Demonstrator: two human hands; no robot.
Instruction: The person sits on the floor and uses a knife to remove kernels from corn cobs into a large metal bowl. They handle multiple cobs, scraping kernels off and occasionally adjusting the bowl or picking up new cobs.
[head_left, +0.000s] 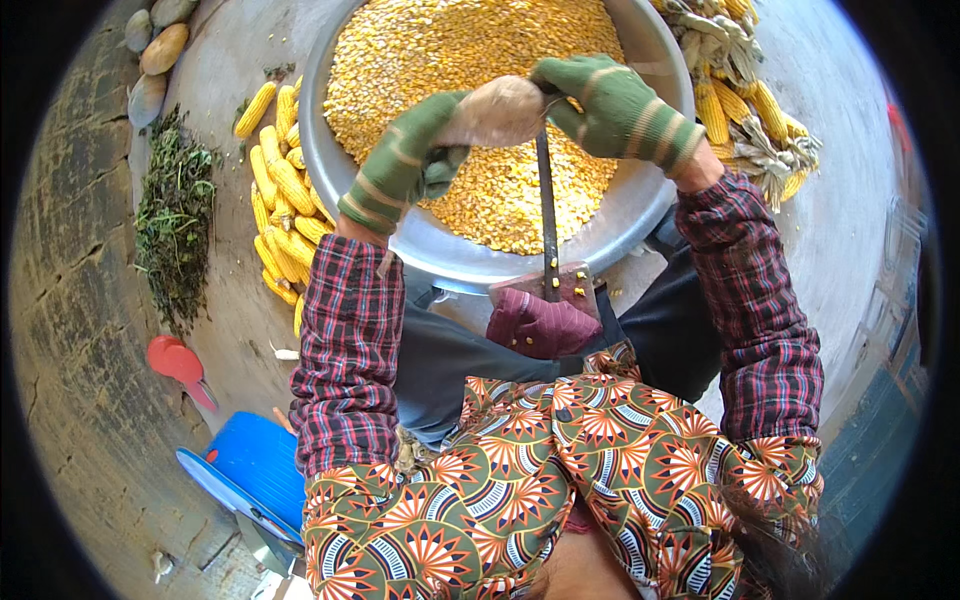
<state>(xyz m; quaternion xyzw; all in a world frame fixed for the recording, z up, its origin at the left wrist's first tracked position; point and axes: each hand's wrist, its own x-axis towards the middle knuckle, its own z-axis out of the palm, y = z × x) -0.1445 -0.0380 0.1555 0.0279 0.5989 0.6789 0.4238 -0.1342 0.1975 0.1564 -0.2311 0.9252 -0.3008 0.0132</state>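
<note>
My left hand (412, 161), in a green striped knit glove, grips a brown, rough-skinned tuber (501, 112) that looks like a sweet potato. At the tuber's right end, the gloved fingers of my right hand (619, 109) close around its tip. Something thin and dark between those fingertips is too small to make out. Both hands are above a wide metal basin (442, 271) heaped with loose yellow corn kernels (442, 60). A dark metal bar (548, 202) runs from a small board (581, 283) between my legs, over the basin's rim, to beneath the tuber.
Corn cobs (289, 191) are piled left of the basin; cobs with husks (739, 112) lie to its right. Further left are wilted greens (176, 217), several tubers or gourds (163, 49), a red object (176, 360) and a blue container (259, 465). Maroon cloth (541, 324) covers part of the board.
</note>
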